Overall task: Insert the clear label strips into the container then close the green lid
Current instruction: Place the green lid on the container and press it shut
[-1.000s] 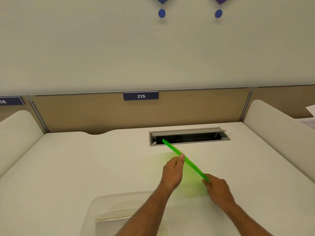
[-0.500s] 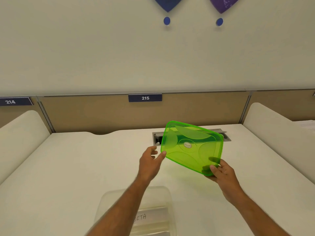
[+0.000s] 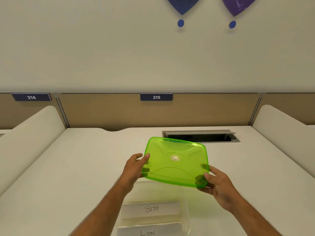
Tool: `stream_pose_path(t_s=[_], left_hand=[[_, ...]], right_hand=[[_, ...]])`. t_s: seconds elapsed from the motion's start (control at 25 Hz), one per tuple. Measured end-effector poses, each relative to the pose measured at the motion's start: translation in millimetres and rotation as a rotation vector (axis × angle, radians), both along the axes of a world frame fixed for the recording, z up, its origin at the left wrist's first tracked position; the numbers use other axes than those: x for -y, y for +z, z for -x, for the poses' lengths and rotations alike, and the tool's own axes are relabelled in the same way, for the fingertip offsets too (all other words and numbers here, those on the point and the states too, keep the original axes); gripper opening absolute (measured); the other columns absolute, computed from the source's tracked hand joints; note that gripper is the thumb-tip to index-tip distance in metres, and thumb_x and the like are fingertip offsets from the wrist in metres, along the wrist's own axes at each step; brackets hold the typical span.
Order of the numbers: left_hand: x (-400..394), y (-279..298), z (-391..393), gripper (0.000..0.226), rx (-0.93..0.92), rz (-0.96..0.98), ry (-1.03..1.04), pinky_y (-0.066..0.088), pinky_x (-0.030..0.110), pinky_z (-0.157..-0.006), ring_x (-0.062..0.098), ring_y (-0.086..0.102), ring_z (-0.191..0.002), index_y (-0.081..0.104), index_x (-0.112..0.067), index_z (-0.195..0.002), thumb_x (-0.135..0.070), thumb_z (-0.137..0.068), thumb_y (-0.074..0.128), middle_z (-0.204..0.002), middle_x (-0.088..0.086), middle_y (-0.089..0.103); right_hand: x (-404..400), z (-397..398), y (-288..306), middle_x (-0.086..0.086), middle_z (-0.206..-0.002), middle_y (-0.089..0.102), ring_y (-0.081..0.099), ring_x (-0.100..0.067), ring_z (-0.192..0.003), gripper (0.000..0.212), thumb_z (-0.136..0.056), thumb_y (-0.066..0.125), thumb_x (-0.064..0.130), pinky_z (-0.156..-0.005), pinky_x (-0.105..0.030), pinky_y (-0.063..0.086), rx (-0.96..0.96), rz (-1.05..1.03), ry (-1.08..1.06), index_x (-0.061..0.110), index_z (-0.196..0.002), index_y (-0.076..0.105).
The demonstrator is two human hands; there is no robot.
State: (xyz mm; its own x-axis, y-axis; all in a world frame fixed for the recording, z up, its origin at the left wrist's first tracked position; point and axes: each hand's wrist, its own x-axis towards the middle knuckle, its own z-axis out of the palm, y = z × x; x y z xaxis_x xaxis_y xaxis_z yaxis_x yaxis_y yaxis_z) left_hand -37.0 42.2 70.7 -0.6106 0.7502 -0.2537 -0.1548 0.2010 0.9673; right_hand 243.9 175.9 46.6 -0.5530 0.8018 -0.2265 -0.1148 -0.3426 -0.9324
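Below, the clear container (image 3: pixel 185 210) sat on the bench (image 3: pixel 68 167); both hands' fingers (image 3: pixel 146 155) gripped the green lid (image 3: pixel 175 160).

White desk (image 3: pixel 85 167), tan partition (image 3: pixel 110 113) (plates 214, 215), pale wall (image 3: pixel 102 48) above.

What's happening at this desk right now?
A person holds a green lid in the air with both hands, the left hand on one edge and the right hand on the other. Below it, a clear container sits open on the desk, with label strips reading BETA and LION inside.
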Motion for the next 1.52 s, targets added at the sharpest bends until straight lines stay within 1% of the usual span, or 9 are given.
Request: stream_pose_path(t_s=[0.2, 0.4, 0.56, 0.84, 0.96, 1.08, 1.32, 1.44, 1.52], left_hand=[[33.3, -5.5, 17.4, 0.038, 0.121, -0.005, -0.001, 0.057, 0.034, -0.06, 0.028, 0.067, -0.071, 0.062, -0.011, -0.12, -0.034, -0.091, 0.07, -0.113, 0.015, 0.07], [57.8, -7.8, 32.0, 0.027, 0.155, -0.013, 0.011, 0.057, 0.032, -0.057, 0.025, 0.067, -0.068, 0.067, -0.013, -0.113, -0.022, -0.088, 0.073, -0.106, 0.013, 0.073], [66.5, -11.1, 35.3, 0.023, 0.228, -0.038, 0.058, 0.055, 0.029, -0.054, 0.021, 0.067, -0.063, 0.068, -0.009, -0.111, -0.01, -0.088, 0.071, -0.092, 0.009, 0.075], [67.7, -4.8, 14.6, 0.039, 0.421, -0.185, 0.13, 0.06, 0.032, -0.056, 0.029, 0.073, -0.065, 0.059, 0.001, -0.117, 0.008, -0.08, 0.071, -0.092, 0.015, 0.077], [66.2, -3.2, -7.1, 0.054, 0.489, -0.261, 0.158, 0.061, 0.035, -0.057, 0.036, 0.072, -0.069, 0.05, 0.001, -0.121, 0.023, -0.073, 0.066, -0.099, 0.021, 0.068], [60.3, -5.8, -29.2, 0.058, 0.509, -0.321, 0.247, 0.06, 0.037, -0.059, 0.04, 0.069, -0.078, 0.051, -0.005, -0.111, 0.031, -0.067, 0.063, -0.095, 0.019, 0.059], [61.0, -10.4, -56.3, 0.066, 0.477, -0.391, 0.315, 0.059, 0.033, -0.058, 0.031, 0.074, -0.08, 0.054, -0.007, -0.115, 0.025, -0.061, 0.075, -0.099, 0.02, 0.069], [66.0, -8.8, -47.9, 0.073, 0.476, -0.374, 0.253, 0.059, 0.034, -0.059, 0.032, 0.072, -0.082, 0.053, -0.01, -0.121, 0.007, -0.057, 0.084, -0.102, 0.018, 0.071], [69.2, -6.0, -37.2, 0.063, 0.521, -0.361, 0.251, 0.059, 0.036, -0.059, 0.032, 0.072, -0.075, 0.054, -0.005, -0.123, -0.008, -0.067, 0.083, -0.099, 0.017, 0.072]], right_hand=[[20.7, 12.4, -1.6, -0.021, -0.085, 0.072, 0.07, -0.03, -0.07, 0.029, -0.096, 0.05, 0.003, -0.062, -0.04, 0.06, 0.038, 0.025, 0.133, 0.011, -0.122, 0.06], [33.9, 23.6, 2.1, -0.022, -0.087, 0.07, 0.07, -0.03, -0.068, 0.028, -0.095, 0.051, 0.004, -0.061, -0.039, 0.06, 0.077, 0.011, 0.231, 0.009, -0.12, 0.063], [36.3, 30.9, 5.0, -0.017, -0.08, 0.071, 0.069, -0.026, -0.063, 0.028, -0.095, 0.051, 0.004, -0.056, -0.036, 0.059, 0.087, 0.028, 0.193, 0.01, -0.118, 0.065], [44.9, 48.0, 3.6, -0.015, -0.079, 0.073, 0.07, -0.025, -0.063, 0.022, -0.089, 0.06, 0.007, -0.056, -0.033, 0.061, -0.043, 0.176, -0.001, 0.003, -0.11, 0.066], [56.9, 58.8, 5.0, -0.019, -0.084, 0.073, 0.071, -0.029, -0.069, 0.036, -0.08, 0.067, 0.004, -0.06, -0.033, 0.061, -0.076, 0.191, 0.036, 0.003, -0.116, 0.063], [71.9, 72.3, 8.9, -0.022, -0.101, 0.073, 0.071, -0.033, -0.08, 0.054, -0.071, 0.073, 0.004, -0.066, -0.036, 0.062, -0.066, 0.177, 0.118, 0.004, -0.123, 0.058], [94.4, 93.6, 15.6, -0.023, -0.097, 0.073, 0.071, -0.035, -0.078, 0.061, -0.063, 0.074, -0.006, -0.061, -0.036, 0.062, -0.133, 0.154, 0.073, 0.005, -0.12, 0.055], [91.2, 90.5, 17.3, -0.022, -0.092, 0.071, 0.07, -0.032, -0.071, 0.057, -0.069, 0.071, -0.011, -0.057, -0.036, 0.061, -0.121, 0.16, 0.031, 0.006, -0.12, 0.052], [85.9, 83.1, 16.8, -0.019, -0.085, 0.069, 0.068, -0.029, -0.066, 0.051, -0.075, 0.066, -0.013, -0.055, -0.036, 0.06, -0.095, 0.166, 0.047, 0.008, -0.12, 0.055]])
